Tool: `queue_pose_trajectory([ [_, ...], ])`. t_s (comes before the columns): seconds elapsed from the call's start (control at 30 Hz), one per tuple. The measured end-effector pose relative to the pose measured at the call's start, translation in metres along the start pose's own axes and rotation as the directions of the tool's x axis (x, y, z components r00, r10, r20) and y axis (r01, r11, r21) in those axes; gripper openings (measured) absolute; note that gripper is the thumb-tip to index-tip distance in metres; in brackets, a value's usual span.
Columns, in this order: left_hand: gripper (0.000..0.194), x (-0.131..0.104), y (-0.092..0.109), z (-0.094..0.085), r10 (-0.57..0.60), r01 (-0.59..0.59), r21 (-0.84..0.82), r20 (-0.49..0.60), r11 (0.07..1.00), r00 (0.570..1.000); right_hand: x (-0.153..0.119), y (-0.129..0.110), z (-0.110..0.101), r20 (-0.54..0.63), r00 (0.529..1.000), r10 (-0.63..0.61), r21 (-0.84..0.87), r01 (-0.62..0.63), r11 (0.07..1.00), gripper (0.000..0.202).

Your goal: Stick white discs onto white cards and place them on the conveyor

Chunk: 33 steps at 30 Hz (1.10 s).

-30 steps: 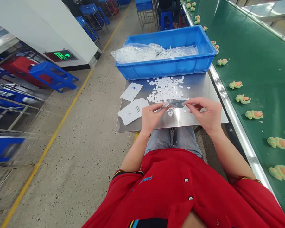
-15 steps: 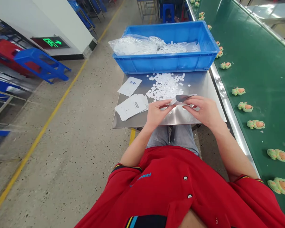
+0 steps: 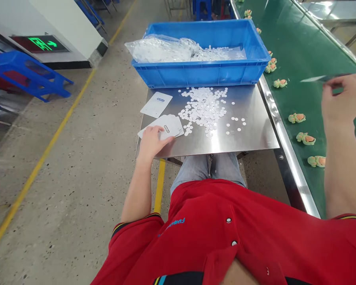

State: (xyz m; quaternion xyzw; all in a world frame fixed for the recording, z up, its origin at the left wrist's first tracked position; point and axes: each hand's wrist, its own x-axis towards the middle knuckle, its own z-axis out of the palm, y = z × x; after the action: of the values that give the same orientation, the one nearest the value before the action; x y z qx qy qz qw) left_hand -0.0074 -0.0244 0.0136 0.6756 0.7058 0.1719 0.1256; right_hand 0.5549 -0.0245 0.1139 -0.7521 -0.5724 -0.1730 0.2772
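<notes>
My left hand (image 3: 152,141) rests on a fanned stack of flat white pouches (image 3: 171,123), thumb and fingers apart at the near side. Behind that stack lies another white pouch (image 3: 157,103) with a small blue label. Far to the right, my right hand (image 3: 344,97) is raised over the green conveyor belt and pinches a thin pouch (image 3: 313,79), seen almost edge-on and a little blurred. Small white discs (image 3: 203,107) are heaped on the metal table to the right of the stack, several of them scattered apart.
A blue crate (image 3: 195,75) at the table's back holds a clear plastic bag (image 3: 163,49) and loose discs. Small green plush figures (image 3: 296,118) lie in a row along the conveyor belt (image 3: 302,51). A blue stool (image 3: 26,71) stands at the left.
Both hands were together over the table, holding a pouch bent open. My right hand has carried it right, over the belt; my left hand has moved left onto the stack.
</notes>
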Motion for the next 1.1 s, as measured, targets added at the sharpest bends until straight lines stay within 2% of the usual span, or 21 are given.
queue_pose_trajectory([
  [0.07,0.04,0.0,-0.008,0.004,-0.001,0.0,0.02,0.031,1.0,1.0,-0.008,0.029,0.02,0.137,0.984,0.11,-0.113,-0.095,0.989,0.029],
  [0.1,0.037,-0.001,-0.009,0.006,0.013,-0.013,0.017,0.033,1.0,0.999,-0.016,0.039,0.031,0.185,0.976,0.115,-0.104,-0.097,0.99,0.034],
  [0.13,0.034,-0.002,-0.009,0.007,0.032,-0.032,0.008,0.032,0.999,0.999,-0.025,0.045,0.041,0.197,0.977,0.086,-0.052,-0.077,0.996,0.04],
  [0.2,0.029,-0.004,-0.007,0.008,0.073,-0.072,-0.015,0.03,0.997,0.997,-0.046,0.046,0.058,0.11,0.994,-0.002,0.098,-0.008,0.995,0.048],
  [0.27,0.029,-0.008,-0.004,0.009,0.108,-0.107,-0.025,0.009,0.994,0.994,-0.063,0.031,0.068,0.027,0.999,-0.028,0.174,0.023,0.984,0.045],
  [0.3,0.031,-0.009,-0.003,0.01,0.118,-0.118,-0.026,-0.014,0.993,0.993,-0.069,0.02,0.07,0.046,0.999,-0.01,0.17,0.002,0.985,0.041],
  [0.37,0.032,-0.013,-0.002,0.014,0.112,-0.115,-0.038,-0.073,0.993,0.991,-0.075,-0.003,0.069,0.166,0.985,0.051,0.087,-0.066,0.994,0.028],
  [0.43,0.031,-0.015,-0.003,0.017,0.068,-0.08,-0.099,-0.111,0.992,0.991,-0.076,-0.021,0.063,0.288,0.946,0.148,-0.064,-0.135,0.989,0.015],
  [0.5,0.029,-0.016,-0.005,0.018,-0.008,-0.019,-0.218,-0.124,0.976,0.992,-0.076,-0.03,0.054,0.317,0.912,0.261,-0.188,-0.21,0.96,0.022],
  [0.57,0.027,-0.017,-0.007,0.018,-0.087,0.04,-0.36,-0.116,0.932,0.989,-0.082,-0.036,0.046,0.296,0.91,0.291,-0.191,-0.242,0.951,0.029],
  [0.63,0.027,-0.017,-0.009,0.016,-0.13,0.07,-0.472,-0.097,0.879,0.987,-0.095,-0.046,0.045,0.318,0.928,0.195,-0.089,-0.176,0.98,0.03],
  [0.7,0.025,-0.018,-0.011,0.013,-0.137,0.075,-0.521,-0.081,0.85,0.987,-0.113,-0.061,0.052,0.376,0.927,-0.003,0.069,-0.025,0.997,0.031],
  [0.77,0.026,-0.018,-0.012,0.01,-0.124,0.064,-0.511,-0.085,0.857,0.989,-0.13,-0.08,0.064,0.41,0.886,-0.216,0.207,0.14,0.968,0.035],
  [0.83,0.031,-0.018,-0.011,0.008,-0.104,0.029,-0.482,-0.128,0.876,0.986,-0.141,-0.097,0.074,0.411,0.836,-0.364,0.259,0.275,0.926,0.039],
  [0.97,0.026,-0.023,-0.001,0.002,-0.142,-0.022,-0.507,-0.283,0.862,0.949,-0.157,-0.111,0.075,0.417,0.783,-0.462,0.226,0.403,0.887,0.042],
  [1.1,0.023,-0.032,0.029,0.001,-0.184,-0.047,-0.585,-0.33,0.81,0.926,-0.183,-0.101,0.06,0.368,0.76,-0.536,0.251,0.474,0.844,0.045],
])
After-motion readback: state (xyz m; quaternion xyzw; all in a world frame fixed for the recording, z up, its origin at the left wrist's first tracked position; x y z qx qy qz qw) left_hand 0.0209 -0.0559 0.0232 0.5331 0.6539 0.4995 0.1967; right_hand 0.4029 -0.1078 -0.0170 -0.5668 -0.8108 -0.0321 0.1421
